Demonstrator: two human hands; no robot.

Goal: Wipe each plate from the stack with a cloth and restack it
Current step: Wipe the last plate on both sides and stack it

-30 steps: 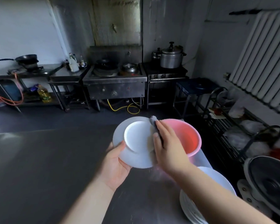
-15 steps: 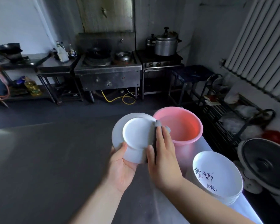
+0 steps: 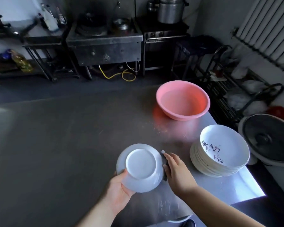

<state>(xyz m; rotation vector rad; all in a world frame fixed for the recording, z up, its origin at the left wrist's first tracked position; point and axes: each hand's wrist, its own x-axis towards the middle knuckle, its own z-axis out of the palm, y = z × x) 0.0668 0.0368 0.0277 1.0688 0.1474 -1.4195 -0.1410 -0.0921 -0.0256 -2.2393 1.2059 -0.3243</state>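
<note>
Two hands are showing: the left hand (image 3: 117, 192) and the right hand (image 3: 177, 174). One plate (image 3: 140, 167) is sitting between them, with one cloth (image 3: 164, 166) against the right hand. One stack of plates (image 3: 220, 154), too many to count, is lying right of the right hand. One pink basin (image 3: 183, 99) is sitting beyond both hands.

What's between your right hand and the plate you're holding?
In the head view, a dark cloth sits between the right hand and the rim of the plate, which the left hand holds bottom-up over the table.
</note>
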